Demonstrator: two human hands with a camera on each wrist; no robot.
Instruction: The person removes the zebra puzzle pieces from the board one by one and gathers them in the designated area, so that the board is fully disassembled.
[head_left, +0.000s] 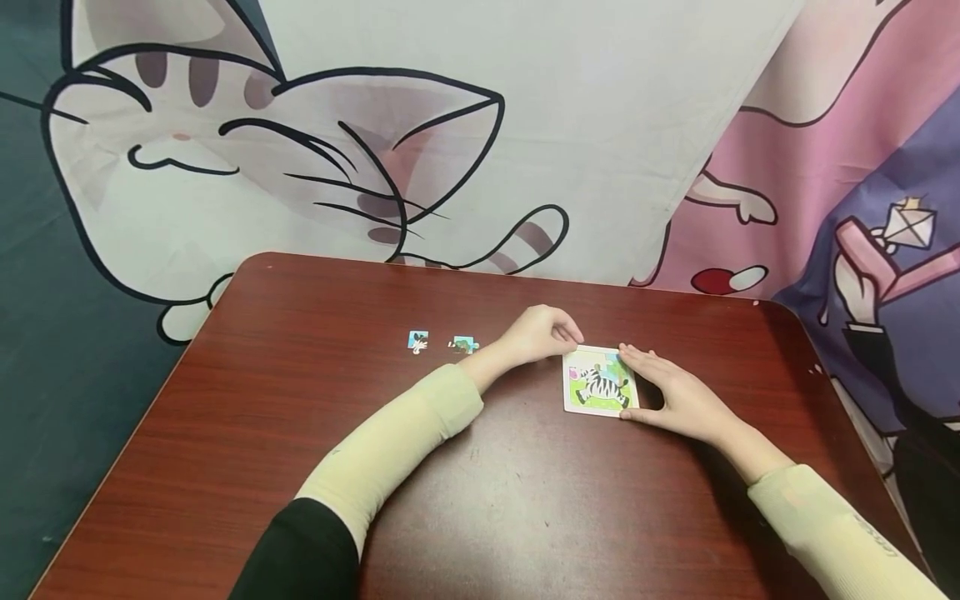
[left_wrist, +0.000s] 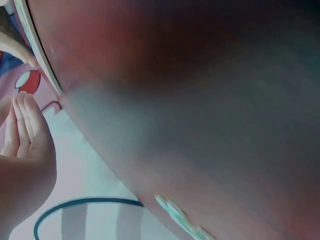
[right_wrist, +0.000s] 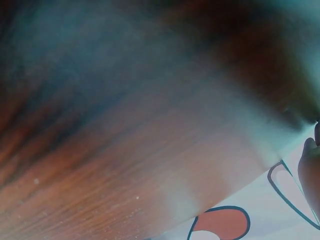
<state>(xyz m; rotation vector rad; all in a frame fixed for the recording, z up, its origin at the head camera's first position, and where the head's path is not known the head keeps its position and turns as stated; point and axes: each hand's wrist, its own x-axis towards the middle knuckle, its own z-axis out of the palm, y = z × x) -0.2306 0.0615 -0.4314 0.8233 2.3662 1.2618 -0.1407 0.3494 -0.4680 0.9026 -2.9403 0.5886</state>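
A small square puzzle board (head_left: 600, 408) with a zebra picture and a pale frame lies flat on the table. My right hand (head_left: 686, 400) holds its right side, thumb by the lower corner and fingers by the upper one. By the board's upper left corner, my left hand (head_left: 542, 335) has its fingers bent and its fingertips close together; whether anything is between them is hidden. The left wrist view shows these bent fingers (left_wrist: 30, 122) near the edge of the board (left_wrist: 42, 60). In the right wrist view, only part of a hand (right_wrist: 311, 170) shows at the right edge.
Two loose puzzle pieces lie left of my left hand: one blue with black and white (head_left: 417, 341), one blue and green (head_left: 465, 344). The reddish-brown table (head_left: 480, 500) ends at a cloth backdrop (head_left: 600, 167) with cartoon drawings.
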